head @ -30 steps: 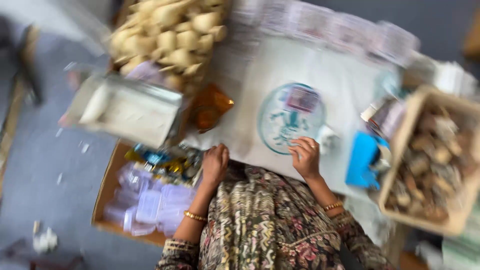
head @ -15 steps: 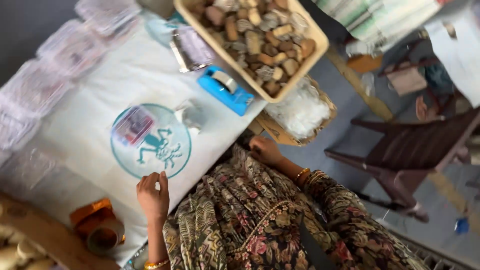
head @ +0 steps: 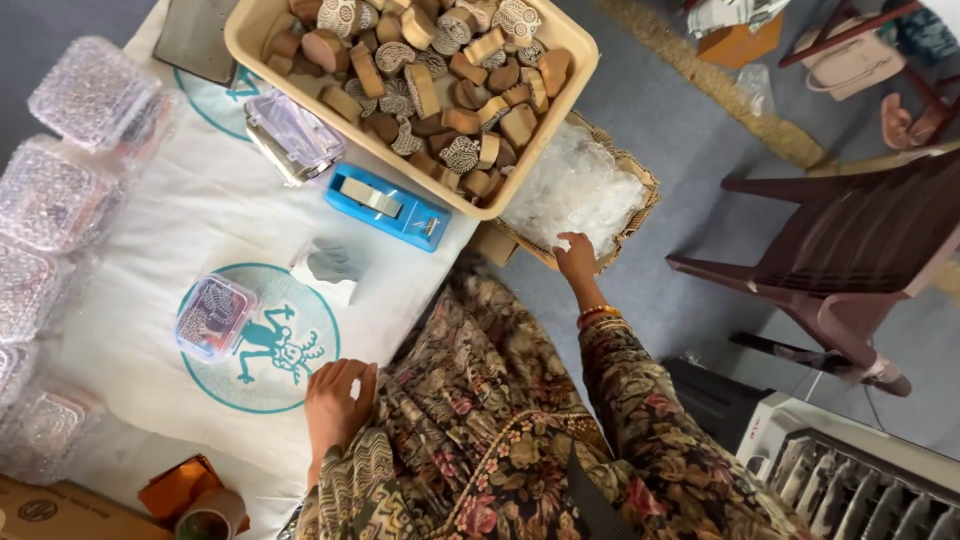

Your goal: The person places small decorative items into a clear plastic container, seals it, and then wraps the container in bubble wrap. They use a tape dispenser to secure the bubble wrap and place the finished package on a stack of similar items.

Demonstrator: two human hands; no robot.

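Your left hand (head: 338, 398) rests flat and empty on the bench (head: 200, 215) cloth, steadying you, while your right hand (head: 577, 257) reaches into the box of clear plastic bags (head: 580, 190), fingers seemingly pinching one.

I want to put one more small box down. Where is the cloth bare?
Bare white cloth lies between the blue tape dispenser and the clear boxes along the left edge. The left hand rests near another bare strip. The stamp tray end is crowded.
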